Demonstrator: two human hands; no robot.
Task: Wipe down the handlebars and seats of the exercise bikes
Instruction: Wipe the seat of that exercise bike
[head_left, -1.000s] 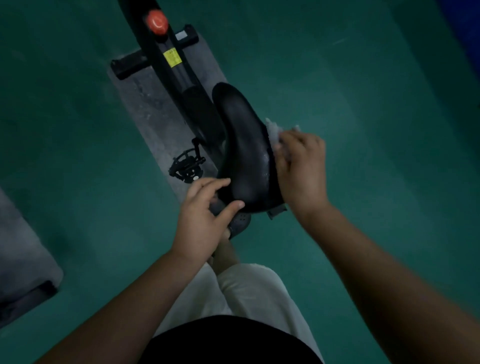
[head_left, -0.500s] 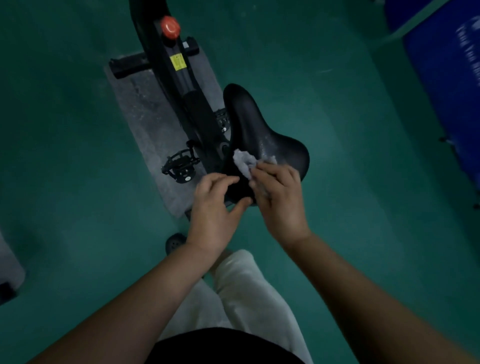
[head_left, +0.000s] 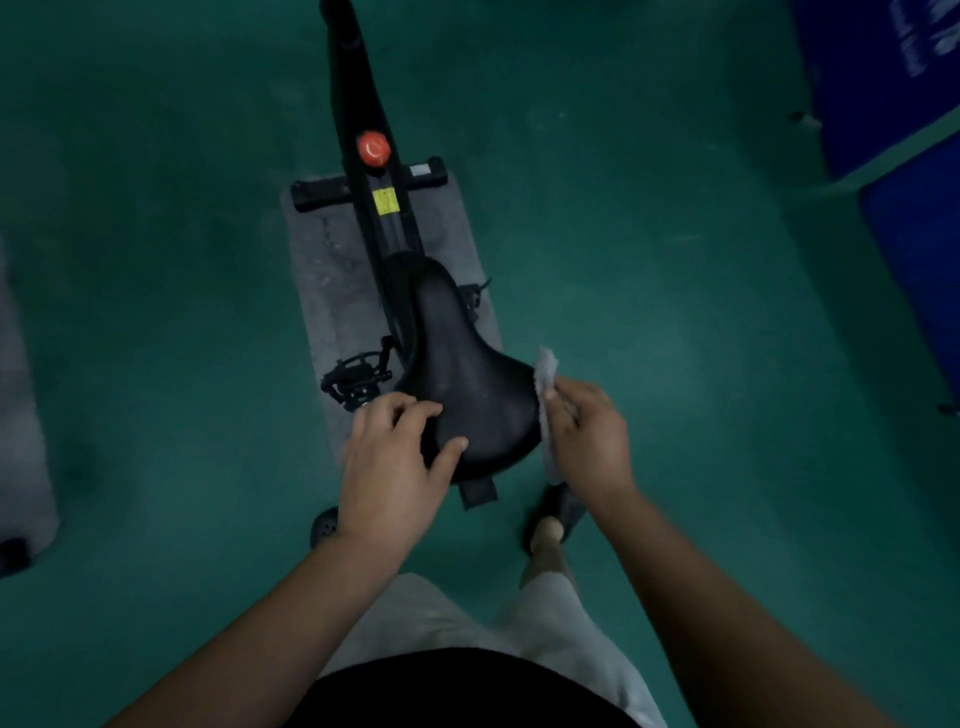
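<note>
While the left hand grips the seat's rear-left edge, thumb on top and fingers curled over the rim, the right hand pinches the wipe against the seat's right flank. Seat sits centre frame on the bike, above the grey mat. Judgement: seat is padded but firm, fixed on its post, may swivel, so brace at the wide rear. Wipe is light, limp, likely damp; bunch it under the fingertips.
</note>
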